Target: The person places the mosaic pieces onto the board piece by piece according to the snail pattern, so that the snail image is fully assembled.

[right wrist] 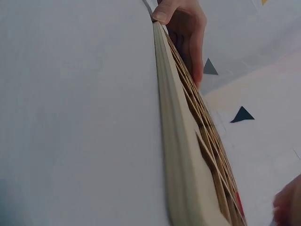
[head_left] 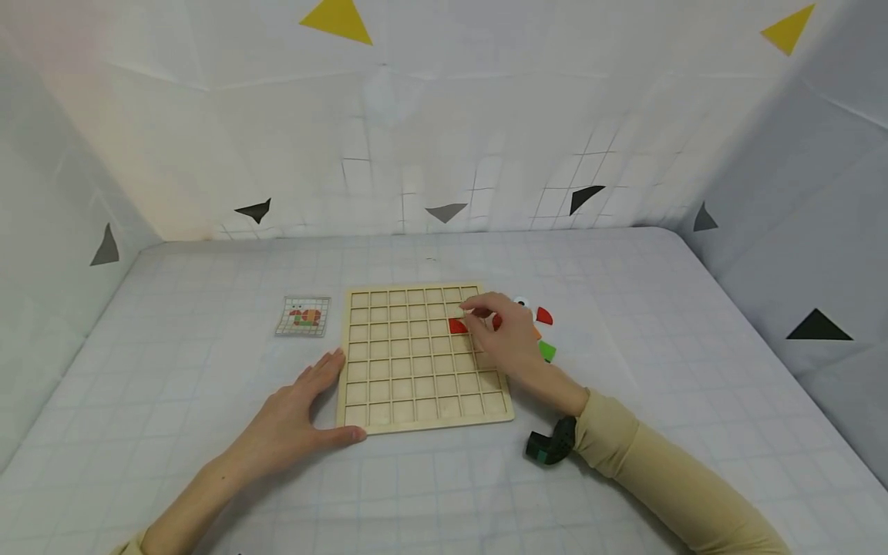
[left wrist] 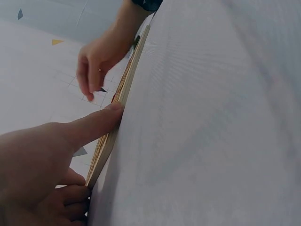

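A wooden grid board with square cells lies flat on the table. My left hand rests at its near left corner, thumb against the front edge and the other fingers along the left side. One red piece sits in a cell toward the right. Close over that piece is my right hand, its thumb and index fingertips slightly apart and nothing visible between them. In the left wrist view the right hand hangs above the board with its fingers bent downward. Its palm hides part of the board's right side.
Left of the board lies a small picture card with a coloured grid figure. Several pieces lie right of the board, partly behind the right hand, among them a red quarter-round and a green piece. A black device is at the right wrist.
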{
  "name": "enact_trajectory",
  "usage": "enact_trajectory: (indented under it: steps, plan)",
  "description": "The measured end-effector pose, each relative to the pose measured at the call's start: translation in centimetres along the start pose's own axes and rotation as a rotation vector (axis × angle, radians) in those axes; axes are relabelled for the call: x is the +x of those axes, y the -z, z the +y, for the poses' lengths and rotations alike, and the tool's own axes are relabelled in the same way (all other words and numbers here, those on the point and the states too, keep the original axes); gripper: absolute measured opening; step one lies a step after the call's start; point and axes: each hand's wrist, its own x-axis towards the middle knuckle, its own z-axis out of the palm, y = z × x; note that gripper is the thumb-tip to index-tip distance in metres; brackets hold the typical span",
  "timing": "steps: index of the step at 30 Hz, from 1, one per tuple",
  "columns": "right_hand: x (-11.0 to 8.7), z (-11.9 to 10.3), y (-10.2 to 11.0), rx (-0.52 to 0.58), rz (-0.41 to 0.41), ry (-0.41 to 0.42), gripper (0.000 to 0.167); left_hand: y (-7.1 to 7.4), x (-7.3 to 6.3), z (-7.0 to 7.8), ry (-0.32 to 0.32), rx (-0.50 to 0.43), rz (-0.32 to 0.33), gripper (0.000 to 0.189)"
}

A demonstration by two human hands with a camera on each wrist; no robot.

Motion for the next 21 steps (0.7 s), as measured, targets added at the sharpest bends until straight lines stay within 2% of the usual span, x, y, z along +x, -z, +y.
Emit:
enact_trajectory:
  steps: [4, 7, 10, 16, 18, 21]
  plan:
    - [0.9, -0.4, 1.8, 0.130, 0.079, -0.100, 0.015, -0.1, 0.0, -0.1, 0.007, -0.002, 0.000, 0.111]
    - [1.4, -0.3, 3.5, 0.177, 0.069, -0.223, 0.016, -0.2, 0.1, -0.2, 0.007, -0.006, 0.002, 0.111]
    - [1.3, 0.5, 5.2, 0.136, 0.031, -0.289, 0.017, -0.3, 0.1, -0.2, 0.007, -0.009, 0.000, 0.111]
    - [-0.7, 2.7, 8.1, -0.067, -0.045, -0.280, 0.016, -0.2, 0.1, -0.1, 0.016, 0.009, 0.001, 0.111]
    - [-1.6, 3.4, 8.9, -0.103, -0.066, -0.269, 0.015, -0.1, 0.0, -0.1, 0.017, 0.011, 0.000, 0.111]
    - [-2.7, 4.6, 9.6, -0.102, -0.096, -0.270, 0.015, -0.1, 0.1, -0.1, 0.013, 0.016, 0.001, 0.111]
